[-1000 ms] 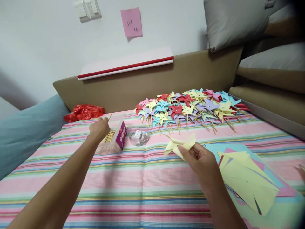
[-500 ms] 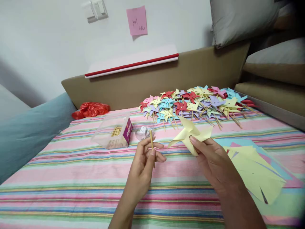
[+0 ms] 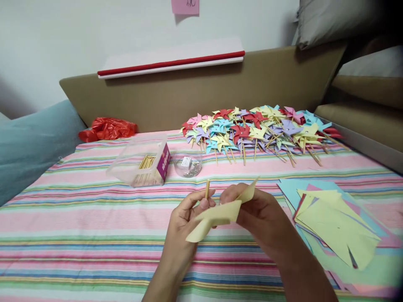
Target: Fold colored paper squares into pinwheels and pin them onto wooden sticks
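My left hand (image 3: pixel 185 220) pinches a short wooden stick (image 3: pixel 207 188) upright between thumb and fingers. My right hand (image 3: pixel 261 216) grips a folded pale-yellow paper pinwheel (image 3: pixel 217 216), held right against the stick over the striped cloth (image 3: pixel 94 226). Both hands meet near the middle of the view. Behind them stand a clear box of wooden sticks (image 3: pixel 143 164) and a small clear tub of metal pins (image 3: pixel 188 164).
A heap of finished coloured pinwheels (image 3: pixel 258 128) lies at the back right. Cut paper sheets, yellow on top (image 3: pixel 333 222), are stacked at the right. A red plastic bag (image 3: pixel 107 128) sits at the back left beside a blue cushion (image 3: pixel 28 144). A tan padded edge (image 3: pixel 189 96) borders the far side.
My left hand came back from the stick box with a stick and met my right hand. The pinwheel dropped lower and now touches the stick. The camera tilted down.
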The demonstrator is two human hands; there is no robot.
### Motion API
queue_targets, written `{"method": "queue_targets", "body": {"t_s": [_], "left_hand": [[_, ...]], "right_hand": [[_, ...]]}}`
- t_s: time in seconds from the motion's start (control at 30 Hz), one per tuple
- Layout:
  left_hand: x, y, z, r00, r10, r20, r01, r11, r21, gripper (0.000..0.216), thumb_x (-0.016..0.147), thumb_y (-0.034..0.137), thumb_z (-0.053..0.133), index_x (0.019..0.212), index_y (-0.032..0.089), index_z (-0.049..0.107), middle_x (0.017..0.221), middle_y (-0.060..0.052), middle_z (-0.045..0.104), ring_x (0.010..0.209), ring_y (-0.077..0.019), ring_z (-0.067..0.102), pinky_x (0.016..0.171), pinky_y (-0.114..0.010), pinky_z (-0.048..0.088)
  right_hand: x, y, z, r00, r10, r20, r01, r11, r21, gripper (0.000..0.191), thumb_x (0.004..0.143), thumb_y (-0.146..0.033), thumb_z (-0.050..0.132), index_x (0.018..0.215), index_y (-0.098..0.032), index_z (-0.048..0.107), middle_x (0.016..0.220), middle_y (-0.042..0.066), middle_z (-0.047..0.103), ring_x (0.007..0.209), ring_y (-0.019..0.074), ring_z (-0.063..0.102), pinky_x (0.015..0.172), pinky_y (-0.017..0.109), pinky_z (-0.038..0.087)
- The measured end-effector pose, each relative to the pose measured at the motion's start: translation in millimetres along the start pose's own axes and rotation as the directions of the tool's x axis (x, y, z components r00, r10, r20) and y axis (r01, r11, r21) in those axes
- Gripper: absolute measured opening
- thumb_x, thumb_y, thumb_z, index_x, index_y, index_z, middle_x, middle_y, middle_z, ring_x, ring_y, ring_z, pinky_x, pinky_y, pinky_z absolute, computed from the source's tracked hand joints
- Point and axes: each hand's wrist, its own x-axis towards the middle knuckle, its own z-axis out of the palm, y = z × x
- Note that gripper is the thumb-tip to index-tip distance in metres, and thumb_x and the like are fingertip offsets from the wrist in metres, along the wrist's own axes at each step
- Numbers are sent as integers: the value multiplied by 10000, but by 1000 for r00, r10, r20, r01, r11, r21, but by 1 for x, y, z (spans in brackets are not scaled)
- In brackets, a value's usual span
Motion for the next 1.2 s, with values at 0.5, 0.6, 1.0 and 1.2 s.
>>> {"method": "queue_targets", "body": {"t_s": [0.5, 0.6, 1.0, 1.2], "left_hand": [[-7, 7, 5, 995, 62, -82, -73, 988, -135, 215, 754, 420, 834, 820, 218, 800, 631, 21, 607, 481, -49, 483, 497, -165, 429], [-6, 10, 4, 993, 115, -41, -119, 985, -124, 157, 772, 379, 829, 818, 230, 808, 737, 11, 640, 512, -39, 504, 545, -173, 451], [-8, 8, 1, 975, 217, 48, -209, 969, -134, 95, 793, 302, 816, 884, 275, 821, 813, 10, 629, 549, -41, 530, 534, -173, 427], [-9, 8, -2, 977, 209, 53, -202, 974, -107, 119, 798, 221, 802, 889, 296, 821, 813, 12, 618, 551, -46, 519, 519, -174, 421]], "right_hand": [[-5, -14, 21, 948, -319, -5, 272, 814, -514, 126, 930, -199, 660, 963, -308, 713, 1134, 14, 693, 1107, 197, 621, 896, 328, 526], [-5, -13, 23, 948, -318, 0, 278, 829, -485, 121, 927, -197, 663, 959, -303, 715, 1083, 15, 714, 1068, 204, 641, 890, 347, 530], [-6, -12, 26, 957, -288, -19, 250, 858, -448, 120, 928, -183, 651, 948, -281, 717, 989, 24, 712, 1035, 215, 646, 896, 374, 522], [-5, -13, 26, 962, -271, -14, 240, 875, -420, 96, 932, -205, 656, 940, -281, 714, 976, 37, 712, 1024, 230, 647, 894, 397, 523]]}}
